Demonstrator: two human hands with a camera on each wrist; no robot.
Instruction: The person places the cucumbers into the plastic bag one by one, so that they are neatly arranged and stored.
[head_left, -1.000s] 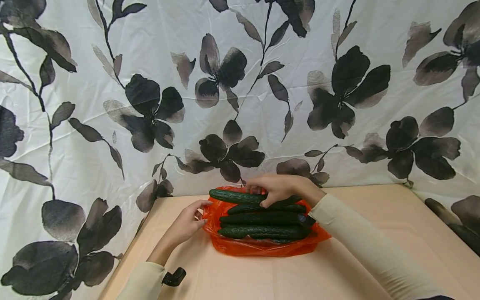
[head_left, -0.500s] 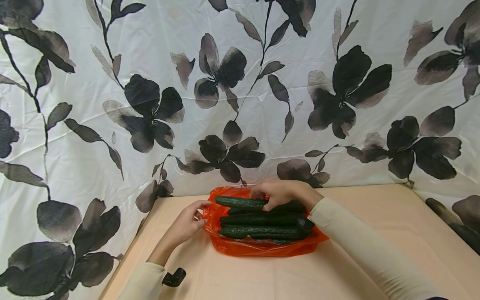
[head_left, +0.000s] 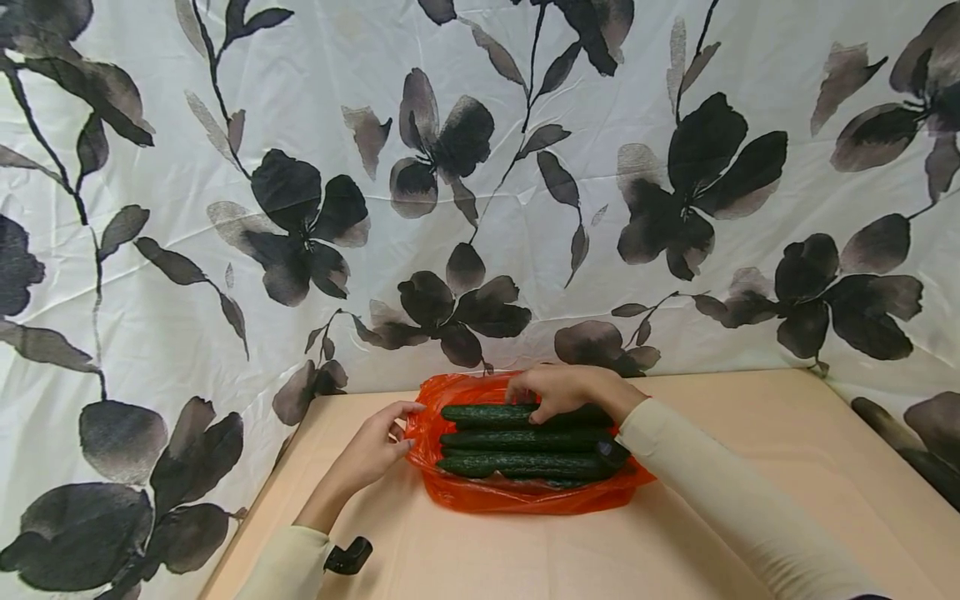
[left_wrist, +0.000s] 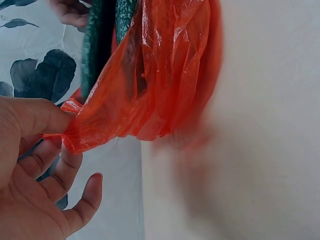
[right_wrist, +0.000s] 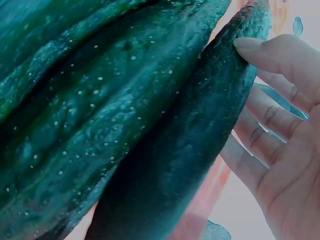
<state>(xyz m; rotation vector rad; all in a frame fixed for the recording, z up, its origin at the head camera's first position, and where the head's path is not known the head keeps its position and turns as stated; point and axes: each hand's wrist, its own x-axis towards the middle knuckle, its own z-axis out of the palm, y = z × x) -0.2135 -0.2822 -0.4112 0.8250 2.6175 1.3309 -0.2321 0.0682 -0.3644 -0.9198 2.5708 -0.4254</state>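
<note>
Low in the frame, two cream sleeves reaching up across the tan surface (head_left: 525, 550) toward an orange plastic bag (head_left: 517, 496) at mid-frame. Left hand (head_left: 371, 450) at the bag's left edge, thumb and forefinger pinching a gathered fold of the film, remaining fingers (left_wrist: 75, 210) loosely curled beneath and holding nothing; wrist low, palm turned inward. Bag mouth held open by that pinch, unchanged from a second ago.

Inside the bag, a stack of dark green cucumbers (head_left: 525, 454) lying lengthwise, left to right. At the far side of the stack, the top cucumber (head_left: 487, 412), a second ago raised and jutting out past the bag's left rim, now lowered and drawn rightward, lying flush on the pile within the orange film. Likely meaning: this one just about settled, placement nearly complete.

Right hand (head_left: 566, 390) arched over the cucumber's right end, fingers (right_wrist: 270, 55) curved round it with the thumb tip pressed on the skin, not yet let go.

Beyond, a white cloth backdrop (head_left: 480, 167) printed with dark flowers.
</note>
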